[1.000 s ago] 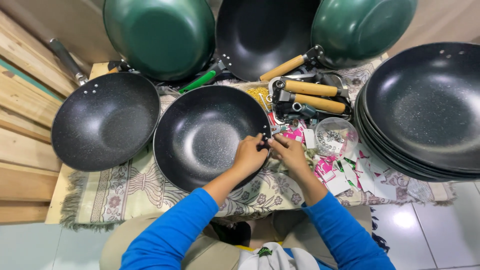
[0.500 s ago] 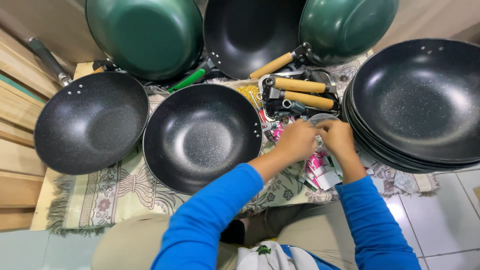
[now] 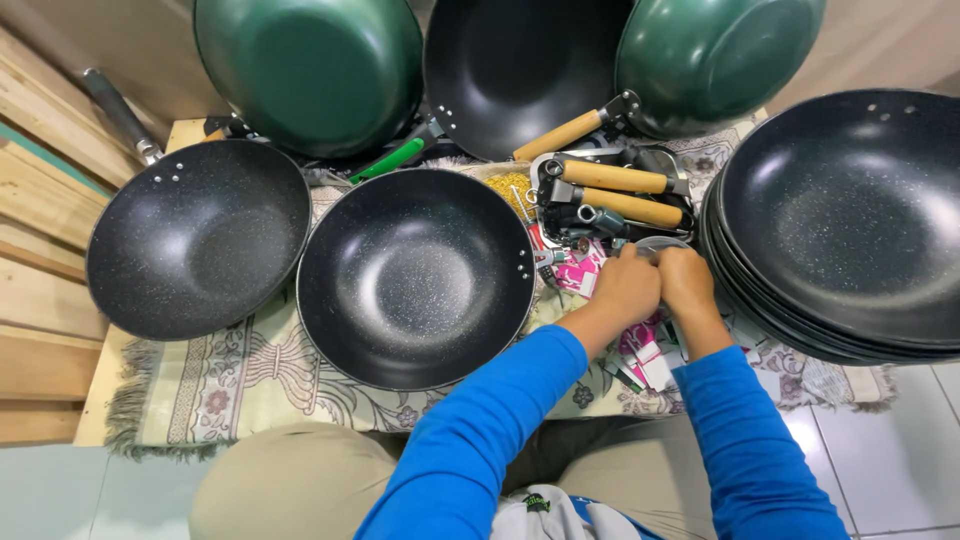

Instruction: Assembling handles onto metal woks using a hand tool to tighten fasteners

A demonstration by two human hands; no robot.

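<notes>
Some small paper labels in pink and white lie just right of the middle black pan, between its rim and the hands. More pink and white cards lie spread a little further right of this pan, below the hands and partly hidden by the arms. No screens or signs are visible.

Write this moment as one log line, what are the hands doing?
left hand and right hand: together over small parts | grip: hidden | beside: black wok, wooden handles | right: stacked woks
</notes>
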